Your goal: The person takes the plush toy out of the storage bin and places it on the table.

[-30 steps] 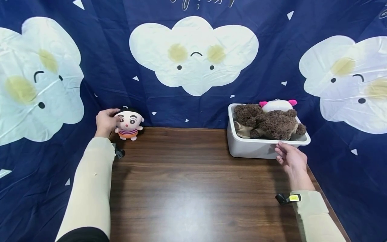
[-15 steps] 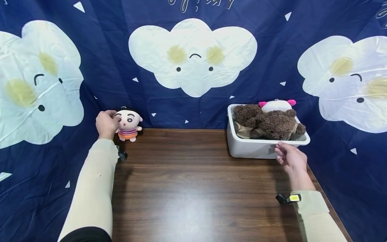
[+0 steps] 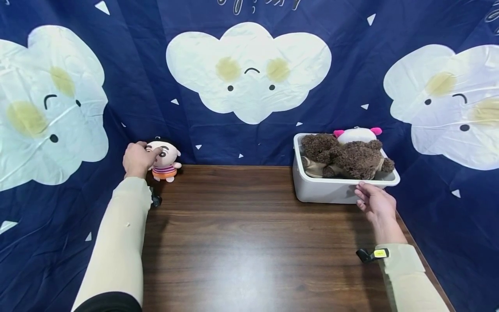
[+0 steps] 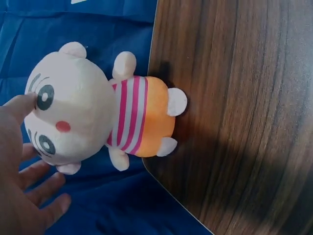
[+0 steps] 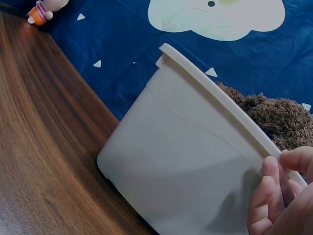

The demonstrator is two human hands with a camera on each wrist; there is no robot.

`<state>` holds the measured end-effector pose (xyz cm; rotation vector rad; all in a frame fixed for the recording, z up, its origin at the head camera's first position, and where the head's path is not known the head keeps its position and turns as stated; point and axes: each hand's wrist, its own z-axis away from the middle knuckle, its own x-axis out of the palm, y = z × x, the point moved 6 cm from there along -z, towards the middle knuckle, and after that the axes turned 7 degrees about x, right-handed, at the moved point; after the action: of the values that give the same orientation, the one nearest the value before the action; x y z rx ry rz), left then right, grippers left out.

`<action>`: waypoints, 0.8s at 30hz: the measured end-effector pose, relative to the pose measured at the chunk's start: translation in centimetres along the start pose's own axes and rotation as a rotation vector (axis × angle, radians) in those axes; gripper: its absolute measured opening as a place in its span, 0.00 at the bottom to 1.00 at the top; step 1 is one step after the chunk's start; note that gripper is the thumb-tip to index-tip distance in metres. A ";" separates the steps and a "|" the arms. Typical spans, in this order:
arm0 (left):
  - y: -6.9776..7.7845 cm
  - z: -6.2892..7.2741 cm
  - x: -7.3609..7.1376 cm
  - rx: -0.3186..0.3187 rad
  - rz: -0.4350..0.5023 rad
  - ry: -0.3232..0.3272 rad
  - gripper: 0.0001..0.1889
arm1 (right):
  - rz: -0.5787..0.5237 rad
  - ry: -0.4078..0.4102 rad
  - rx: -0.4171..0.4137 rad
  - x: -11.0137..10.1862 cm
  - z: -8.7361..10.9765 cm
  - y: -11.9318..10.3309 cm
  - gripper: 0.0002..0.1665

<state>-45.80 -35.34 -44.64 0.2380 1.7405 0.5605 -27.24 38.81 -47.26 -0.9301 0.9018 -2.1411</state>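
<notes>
A plush doll (image 3: 164,163) with black hair, a pink-striped top and orange shorts sits at the table's far left corner. My left hand (image 3: 137,159) is at its head, the thumb (image 4: 22,105) pressing on the face by one eye and the other fingers reaching round the side and behind the head. On the far right, my right hand (image 3: 376,203) pinches the front rim of a light grey bin (image 3: 325,192), thumb on top and fingers under the lip. In the bin lie a brown curly teddy bear (image 3: 356,159) and a white plush toy (image 3: 356,136) with pink ears, partly hidden.
The brown wooden table (image 3: 241,234) spans the space between doll and bin. Behind and on both sides hangs dark blue cloth (image 3: 148,86) printed with white clouds, close against the table's edges.
The left thumb has shifted right across the doll's face, and the doll's head has tilted slightly to the left. The right hand and the bin have stayed in place.
</notes>
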 end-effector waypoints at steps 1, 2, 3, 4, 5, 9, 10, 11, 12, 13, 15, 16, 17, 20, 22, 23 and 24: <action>0.1 0.0 0.0 -0.002 0.002 0.002 0.42 | -0.001 -0.001 -0.001 0.0 0.0 0.0 0.08; 0.2 0.1 0.0 -0.007 0.004 0.006 0.42 | -0.001 -0.002 0.002 0.0 0.0 0.0 0.08; 0.3 0.2 0.0 -0.011 0.008 0.009 0.42 | -0.001 -0.003 -0.002 0.0 0.0 0.0 0.08; 0.4 0.3 -0.1 -0.012 0.009 0.011 0.42 | -0.002 -0.005 -0.004 0.0 0.0 0.0 0.08; 0.5 0.3 -0.1 -0.013 0.013 0.012 0.42 | -0.002 -0.005 -0.001 0.0 0.0 0.0 0.08; 1.0 0.7 -0.6 -0.009 0.018 0.042 0.41 | 0.000 -0.007 0.010 -0.1 -0.1 0.0 0.08; 1.2 0.7 -0.8 -0.003 0.019 0.058 0.40 | -0.002 -0.004 0.018 -0.1 -0.1 0.0 0.08; 1.5 0.8 -0.9 0.005 0.021 0.074 0.39 | 0.000 -0.003 0.023 -0.1 -0.2 -0.1 0.08; 1.8 0.8 -1.1 0.017 0.023 0.090 0.38 | -0.001 0.000 0.027 -0.2 -0.2 -0.1 0.08; 2.2 0.9 -1.2 0.031 0.028 0.104 0.37 | -0.001 0.003 0.032 -0.2 -0.2 -0.2 0.08; 3.2 0.9 -1.5 0.064 0.037 0.117 0.36 | 0.000 0.007 0.041 -0.3 -0.1 -0.3 0.08; 3.7 1.0 -1.5 0.085 0.043 0.117 0.36 | 0.000 0.009 0.044 -0.3 -0.2 -0.3 0.09; 4.3 1.0 -1.6 0.105 0.055 0.114 0.36 | 0.001 0.010 0.046 -0.3 -0.1 -0.4 0.09; 6.2 1.1 -1.7 0.182 0.114 0.110 0.36 | -0.001 0.010 0.048 -0.2 -0.2 -0.4 0.08; 7.6 1.2 -1.6 0.244 0.160 0.092 0.35 | -0.005 0.003 0.043 -0.2 -0.2 -0.3 0.08; 8.3 1.3 -1.4 0.274 0.187 0.080 0.35 | -0.006 0.000 0.042 -0.2 -0.2 -0.3 0.08; 9.1 1.3 -1.3 0.306 0.214 0.066 0.34 | -0.009 -0.002 0.039 -0.2 -0.3 -0.2 0.09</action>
<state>-45.47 -27.71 -39.28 0.6331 1.8748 0.4564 -27.40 39.20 -47.31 -0.9177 0.8533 -2.1572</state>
